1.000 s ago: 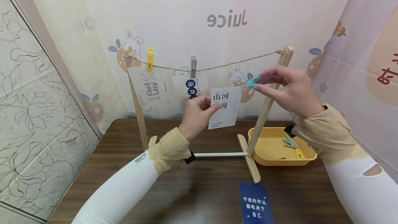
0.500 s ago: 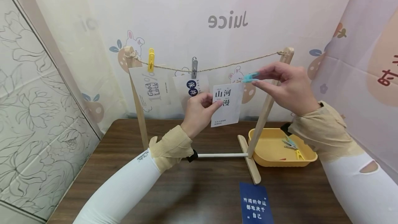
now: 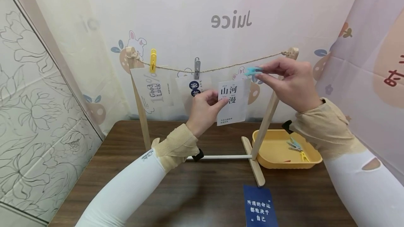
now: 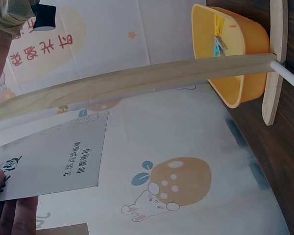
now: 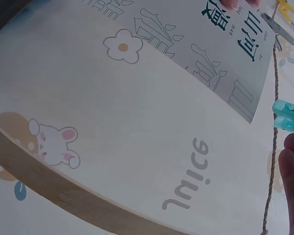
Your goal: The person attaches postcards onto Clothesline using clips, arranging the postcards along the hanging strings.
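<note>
My left hand (image 3: 205,111) pinches a white card (image 3: 235,109) with dark characters by its left edge, thumb in front. The card hangs upright, slightly tilted, its top edge a little below the twine (image 3: 244,65). In my right hand (image 3: 291,83) a light-blue clothespin (image 3: 252,71) is pinched between thumb and fingers, pointing left just above the card's upper right corner. The right wrist view shows the clothespin (image 5: 288,116) close by the twine, apart from the card (image 5: 235,63). Left of my hands, a grey clothespin (image 3: 197,68) and a yellow clothespin (image 3: 153,61) sit on the twine above two other cards.
The twine runs between two wooden posts (image 3: 268,115) joined by a white rod (image 3: 227,157). Behind the right post stands a yellow tray (image 3: 271,164) with several clothespins. A blue card (image 3: 260,206) lies on the brown table (image 3: 132,192) near the front.
My left hand has raised the white card and shifted it slightly right. My right hand has lifted the light-blue clothespin up toward the twine and a little to the left.
</note>
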The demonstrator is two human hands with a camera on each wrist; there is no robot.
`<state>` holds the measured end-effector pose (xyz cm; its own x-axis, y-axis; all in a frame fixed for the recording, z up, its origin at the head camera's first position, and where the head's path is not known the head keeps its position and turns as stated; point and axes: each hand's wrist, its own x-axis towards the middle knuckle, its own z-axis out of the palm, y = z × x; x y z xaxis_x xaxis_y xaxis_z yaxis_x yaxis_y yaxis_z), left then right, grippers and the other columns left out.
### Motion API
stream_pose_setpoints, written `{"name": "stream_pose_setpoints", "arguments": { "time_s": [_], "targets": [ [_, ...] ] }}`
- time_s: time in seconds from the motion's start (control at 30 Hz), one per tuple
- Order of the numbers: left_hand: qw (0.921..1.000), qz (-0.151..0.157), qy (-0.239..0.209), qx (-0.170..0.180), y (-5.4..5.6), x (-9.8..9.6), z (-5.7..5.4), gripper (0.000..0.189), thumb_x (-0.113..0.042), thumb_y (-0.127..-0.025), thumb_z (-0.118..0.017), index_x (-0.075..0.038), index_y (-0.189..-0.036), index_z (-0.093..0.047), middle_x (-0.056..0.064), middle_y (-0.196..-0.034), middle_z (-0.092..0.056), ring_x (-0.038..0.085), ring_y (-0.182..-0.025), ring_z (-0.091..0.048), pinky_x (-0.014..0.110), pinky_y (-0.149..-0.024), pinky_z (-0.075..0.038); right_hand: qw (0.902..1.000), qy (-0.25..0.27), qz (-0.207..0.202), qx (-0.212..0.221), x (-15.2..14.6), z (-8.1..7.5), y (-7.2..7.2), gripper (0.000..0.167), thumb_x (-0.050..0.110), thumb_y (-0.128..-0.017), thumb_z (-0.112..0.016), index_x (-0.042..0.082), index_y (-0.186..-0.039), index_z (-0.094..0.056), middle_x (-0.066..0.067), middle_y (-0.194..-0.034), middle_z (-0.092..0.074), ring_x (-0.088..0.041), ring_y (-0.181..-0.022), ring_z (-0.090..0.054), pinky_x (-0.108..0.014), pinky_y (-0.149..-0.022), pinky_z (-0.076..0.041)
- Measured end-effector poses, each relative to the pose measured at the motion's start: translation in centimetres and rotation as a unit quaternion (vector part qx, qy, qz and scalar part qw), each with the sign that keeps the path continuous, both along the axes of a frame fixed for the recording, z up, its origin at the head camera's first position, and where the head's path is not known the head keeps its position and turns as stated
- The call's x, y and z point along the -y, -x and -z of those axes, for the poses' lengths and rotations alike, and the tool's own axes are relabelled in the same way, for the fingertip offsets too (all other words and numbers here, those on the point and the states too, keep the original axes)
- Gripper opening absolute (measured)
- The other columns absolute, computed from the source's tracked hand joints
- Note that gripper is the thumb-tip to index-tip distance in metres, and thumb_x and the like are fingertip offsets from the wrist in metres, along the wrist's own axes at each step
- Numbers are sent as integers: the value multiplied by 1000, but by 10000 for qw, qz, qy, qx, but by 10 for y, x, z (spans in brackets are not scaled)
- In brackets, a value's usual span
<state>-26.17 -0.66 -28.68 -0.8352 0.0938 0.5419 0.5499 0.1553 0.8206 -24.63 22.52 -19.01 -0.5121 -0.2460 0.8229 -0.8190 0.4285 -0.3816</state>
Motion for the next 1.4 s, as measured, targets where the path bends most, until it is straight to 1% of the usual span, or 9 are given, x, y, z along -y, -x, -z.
{"name": "stream_pose_setpoints", "arguments": {
  "time_s": [0.27,0.43,0.63,0.67,0.7,0.8,0.9,1.07,1.4],
  "targets": [
    [9999,21,-111,-23,3,-1,-5,13,-5,-98,-80,5,-105,-76,21,-104,-82,26,-89,-80,29,-79,-64,9997,-13,50,-226,8,-8,0,16,-21,-85,-79,-13,-99,-79,37,-97,-72,9,-91,-76,-11,-83,-59],
    [9999,-39,-112,-13,4,-1,-7,13,-5,-98,-80,5,-104,-76,21,-103,-82,26,-89,-79,28,-80,-64,9993,-52,72,-360,12,-13,2,12,-20,-85,-80,-15,-95,-78,38,-98,-71,11,-93,-75,-11,-84,-59],
    [9998,-119,-142,-13,4,-1,-9,13,-5,-97,-81,5,-103,-76,21,-102,-82,26,-87,-78,25,-77,-62,9991,-105,49,-417,16,-17,6,9,-19,-85,-81,-15,-92,-77,39,-97,-70,13,-91,-74,-11,-84,-59],
    [9998,-137,-145,-18,4,-1,-9,13,-5,-97,-81,5,-103,-76,21,-102,-82,25,-86,-78,24,-77,-61,9989,-147,75,-445,16,-18,7,9,-18,-85,-82,-14,-92,-77,37,-97,-71,14,-92,-73,-11,-85,-58],
    [9998,-150,-149,-22,4,-1,-9,13,-5,-97,-81,5,-103,-77,21,-102,-82,25,-86,-78,24,-76,-61,9986,-206,112,-484,17,-20,8,9,-17,-86,-82,-14,-92,-77,31,-98,-75,15,-92,-73,-11,-85,-58],
    [9997,-194,-153,-21,5,-1,-9,13,-5,-97,-81,5,-104,-77,21,-102,-82,25,-86,-78,21,-75,-59,9975,-396,243,-525,20,-24,9,8,-13,-87,-84,-11,-93,-79,4,-98,-84,18,-92,-71,-9,-85,-56],
    [9996,-229,-174,-20,6,-1,-9,14,-5,-96,-81,6,-104,-77,22,-101,-81,26,-87,-77,18,-75,-57,9967,-565,390,-431,23,-28,10,6,-8,-90,-83,-8,-95,-80,-20,-99,-83,19,-90,-69,-8,-85,-55],
    [9995,-279,-175,-23,7,-2,-11,13,-5,-96,-81,5,-104,-77,21,-101,-81,27,-86,-77,17,-74,-54,9957,-734,546,-165,28,-34,11,6,-2,-94,-82,-3,-100,-82,-20,-100,-83,20,-88,-67,-7,-83,-54],
    [9994,-268,-223,-27,9,-2,-12,13,-4,-97,-81,6,-104,-77,22,-102,-82,28,-87,-77,16,-72,-54,9918,-1061,644,295,32,-40,18,13,7,-100,-79,1,-111,-82,-19,-106,-83,22,-86,-63,-4,-80,-51]
  ]
}}
